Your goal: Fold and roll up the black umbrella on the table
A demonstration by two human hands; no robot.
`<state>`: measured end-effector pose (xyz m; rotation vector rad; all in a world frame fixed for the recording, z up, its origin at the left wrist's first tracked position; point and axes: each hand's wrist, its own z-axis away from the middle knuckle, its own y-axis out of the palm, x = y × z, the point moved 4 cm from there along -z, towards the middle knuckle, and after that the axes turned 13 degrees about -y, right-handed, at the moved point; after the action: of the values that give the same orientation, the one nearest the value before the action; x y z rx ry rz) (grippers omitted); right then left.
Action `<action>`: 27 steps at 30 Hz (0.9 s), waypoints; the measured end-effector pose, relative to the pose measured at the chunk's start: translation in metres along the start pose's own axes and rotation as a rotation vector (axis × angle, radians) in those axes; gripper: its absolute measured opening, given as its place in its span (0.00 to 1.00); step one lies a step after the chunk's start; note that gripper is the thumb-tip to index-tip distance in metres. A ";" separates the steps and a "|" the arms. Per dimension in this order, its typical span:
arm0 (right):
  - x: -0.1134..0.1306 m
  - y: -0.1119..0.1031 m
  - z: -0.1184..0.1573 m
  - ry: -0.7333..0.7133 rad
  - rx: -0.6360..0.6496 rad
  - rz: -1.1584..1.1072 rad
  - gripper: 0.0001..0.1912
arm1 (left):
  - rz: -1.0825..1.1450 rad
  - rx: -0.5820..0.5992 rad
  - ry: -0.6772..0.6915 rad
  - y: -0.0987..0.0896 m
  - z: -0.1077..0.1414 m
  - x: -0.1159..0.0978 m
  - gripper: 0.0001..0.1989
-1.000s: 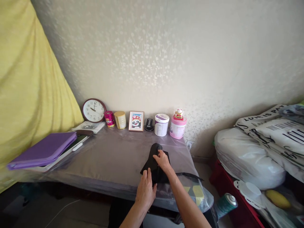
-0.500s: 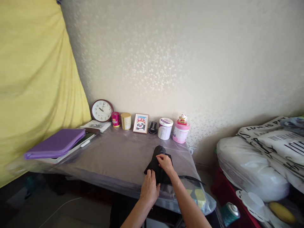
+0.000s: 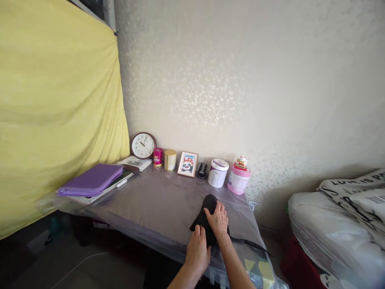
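Evidently, one black fabric item (image 3: 199, 220) is covered in part by two grips, toward the near right corner of the counter (image 3: 156, 204). Its near side is touched by the left grip (image 3: 197, 249), fingers bent and thumb apart; its right side is covered by the right grip (image 3: 218, 220), half spread, with a gap between thumb and fingers. Whether cloth is pinched in either cannot be told. One black strap (image 3: 246, 242) is laid rightward from the item to the counter's right edge.

The near edge is crossed by both arms, and the right edge is found close by. Leftward, a broad stretch of counter is left between the item and one purple folder (image 3: 92, 180); toward the wall, a narrower band is left before the back row.

In that row two cans are counted, one magenta can (image 3: 158, 157) and one yellow-lidded can (image 3: 170, 161); two tubs, one white tub (image 3: 217, 177) and one pink-lidded tub (image 3: 238, 183); one picture frame (image 3: 188, 164); one small black device (image 3: 202, 171); and one round clock (image 3: 143, 145). One cat figurine (image 3: 241, 162) is carried on the pink lid. Beyond the right edge, one bulging white bag (image 3: 325, 228) is seen above a red box (image 3: 300, 257); at the left, one yellow curtain (image 3: 60, 100) is hung.
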<state>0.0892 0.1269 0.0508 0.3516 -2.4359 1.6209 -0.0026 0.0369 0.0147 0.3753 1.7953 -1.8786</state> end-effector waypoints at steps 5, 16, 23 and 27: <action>0.008 0.020 -0.011 0.108 0.212 -0.050 0.37 | -0.006 0.006 -0.027 0.005 -0.001 -0.001 0.30; 0.022 0.027 -0.016 0.092 0.212 0.019 0.37 | 0.014 0.052 -0.043 0.006 -0.005 0.003 0.34; 0.019 0.027 -0.017 0.056 0.204 -0.013 0.36 | 0.198 0.215 0.109 0.002 0.006 0.023 0.39; 0.017 0.029 -0.017 0.043 0.191 -0.034 0.35 | 0.452 0.172 0.036 0.006 0.012 0.046 0.25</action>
<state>0.0653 0.1517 0.0368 0.3808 -2.2369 1.8316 -0.0364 0.0170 -0.0135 0.8076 1.4220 -1.7073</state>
